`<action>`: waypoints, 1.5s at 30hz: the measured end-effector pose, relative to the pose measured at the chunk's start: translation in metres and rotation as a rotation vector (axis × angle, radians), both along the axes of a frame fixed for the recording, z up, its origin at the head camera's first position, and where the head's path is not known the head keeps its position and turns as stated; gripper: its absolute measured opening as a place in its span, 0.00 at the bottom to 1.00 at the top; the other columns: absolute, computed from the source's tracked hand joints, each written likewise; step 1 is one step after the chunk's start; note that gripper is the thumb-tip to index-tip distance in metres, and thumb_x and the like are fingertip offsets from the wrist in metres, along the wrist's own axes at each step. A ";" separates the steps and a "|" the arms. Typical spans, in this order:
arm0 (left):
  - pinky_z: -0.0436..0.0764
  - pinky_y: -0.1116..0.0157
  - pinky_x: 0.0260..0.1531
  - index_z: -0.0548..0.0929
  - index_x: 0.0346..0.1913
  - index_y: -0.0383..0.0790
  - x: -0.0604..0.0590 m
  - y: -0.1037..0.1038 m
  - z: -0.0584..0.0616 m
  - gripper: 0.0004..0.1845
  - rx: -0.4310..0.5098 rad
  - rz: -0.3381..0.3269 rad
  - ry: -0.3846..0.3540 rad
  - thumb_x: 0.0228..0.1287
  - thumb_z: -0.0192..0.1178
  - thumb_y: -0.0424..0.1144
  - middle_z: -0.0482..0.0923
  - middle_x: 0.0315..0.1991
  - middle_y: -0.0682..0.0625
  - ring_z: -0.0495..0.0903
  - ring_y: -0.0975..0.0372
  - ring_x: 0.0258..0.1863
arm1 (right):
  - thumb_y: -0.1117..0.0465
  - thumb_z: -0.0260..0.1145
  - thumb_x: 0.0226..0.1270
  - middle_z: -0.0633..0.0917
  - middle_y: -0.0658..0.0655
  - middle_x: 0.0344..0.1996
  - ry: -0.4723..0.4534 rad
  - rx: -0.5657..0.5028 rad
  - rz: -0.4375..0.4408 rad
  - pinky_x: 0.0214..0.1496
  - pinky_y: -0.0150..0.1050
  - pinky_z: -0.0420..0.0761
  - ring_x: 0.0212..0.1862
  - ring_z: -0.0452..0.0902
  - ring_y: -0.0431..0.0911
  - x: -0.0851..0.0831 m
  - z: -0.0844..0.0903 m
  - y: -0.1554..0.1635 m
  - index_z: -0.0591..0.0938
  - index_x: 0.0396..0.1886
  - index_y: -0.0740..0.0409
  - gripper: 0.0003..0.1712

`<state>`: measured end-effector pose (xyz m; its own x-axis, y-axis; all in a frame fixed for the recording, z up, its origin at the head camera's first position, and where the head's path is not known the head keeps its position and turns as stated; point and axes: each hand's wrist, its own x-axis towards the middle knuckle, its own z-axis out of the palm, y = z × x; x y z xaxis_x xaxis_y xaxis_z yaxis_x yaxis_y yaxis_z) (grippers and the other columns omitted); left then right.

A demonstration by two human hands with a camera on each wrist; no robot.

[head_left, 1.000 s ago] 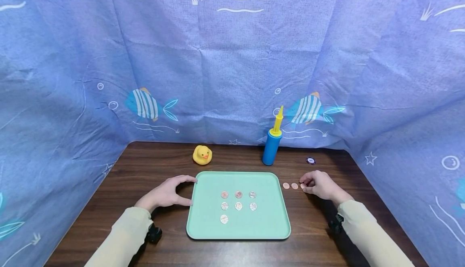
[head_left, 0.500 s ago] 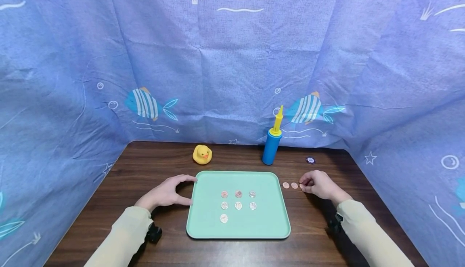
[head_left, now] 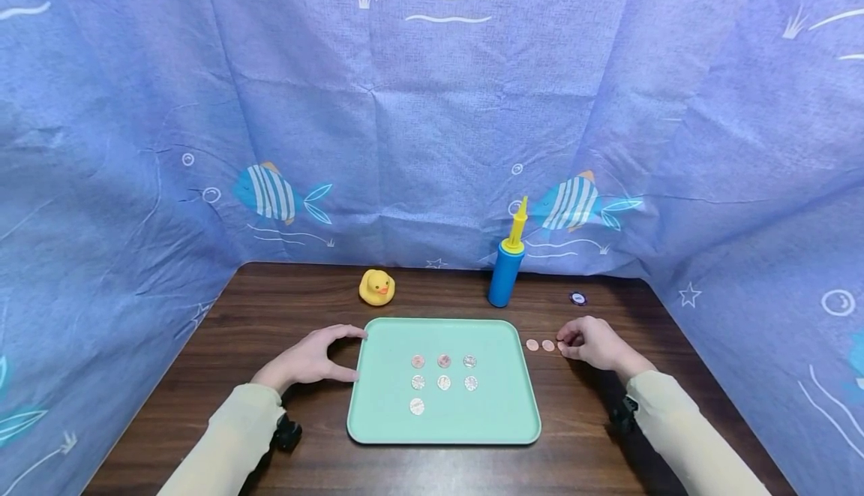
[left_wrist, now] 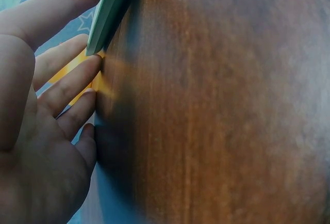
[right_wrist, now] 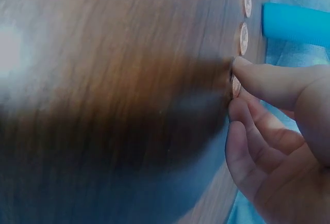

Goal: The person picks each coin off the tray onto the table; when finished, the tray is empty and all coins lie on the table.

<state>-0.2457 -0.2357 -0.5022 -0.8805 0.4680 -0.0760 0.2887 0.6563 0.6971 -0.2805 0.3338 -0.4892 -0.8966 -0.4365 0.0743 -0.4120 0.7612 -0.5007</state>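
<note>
Copper coin (right_wrist: 235, 86) pinched by right hand (head_left: 594, 343) fingers; left hand (head_left: 307, 359) fingers relaxed against tray (head_left: 499, 421).

Head view is bright, evenly lit and sharp, with wide-angle bending at the edges. Both wrist views are soft and blurred, with dark hand shadows on the surface (right_wrist: 129, 105).

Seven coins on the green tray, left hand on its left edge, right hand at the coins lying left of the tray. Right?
One slip: the loose coins lie on the table right of the green tray, not left, as the head view shows. The rest holds: seven coins on the tray, left hand on its left edge, right hand at the loose coins.
</note>
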 end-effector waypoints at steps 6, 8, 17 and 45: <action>0.68 0.38 0.70 0.78 0.72 0.52 0.001 0.000 0.000 0.40 0.013 -0.006 -0.005 0.57 0.79 0.57 0.73 0.73 0.48 0.68 0.45 0.75 | 0.65 0.79 0.61 0.88 0.49 0.32 0.000 0.039 0.005 0.36 0.35 0.81 0.32 0.80 0.37 0.000 0.009 -0.019 0.89 0.40 0.60 0.08; 0.68 0.38 0.70 0.78 0.72 0.51 0.002 0.000 0.000 0.40 0.014 -0.004 -0.006 0.57 0.79 0.57 0.73 0.73 0.48 0.68 0.45 0.75 | 0.62 0.79 0.64 0.89 0.50 0.34 -0.004 0.039 0.027 0.37 0.36 0.81 0.33 0.80 0.37 -0.001 0.012 -0.029 0.90 0.41 0.59 0.09; 0.69 0.40 0.71 0.78 0.71 0.54 0.000 0.001 -0.004 0.40 0.002 0.009 -0.014 0.56 0.79 0.59 0.73 0.73 0.49 0.68 0.47 0.75 | 0.65 0.77 0.65 0.90 0.55 0.42 -0.068 -0.027 0.175 0.40 0.36 0.85 0.38 0.83 0.39 0.001 0.022 -0.084 0.89 0.49 0.62 0.13; 0.67 0.40 0.72 0.78 0.70 0.56 -0.002 0.001 -0.004 0.40 0.021 0.033 -0.024 0.55 0.80 0.58 0.72 0.73 0.50 0.67 0.48 0.76 | 0.63 0.78 0.64 0.90 0.51 0.41 -0.016 0.050 0.348 0.43 0.36 0.84 0.37 0.84 0.39 0.007 0.011 -0.161 0.90 0.44 0.56 0.09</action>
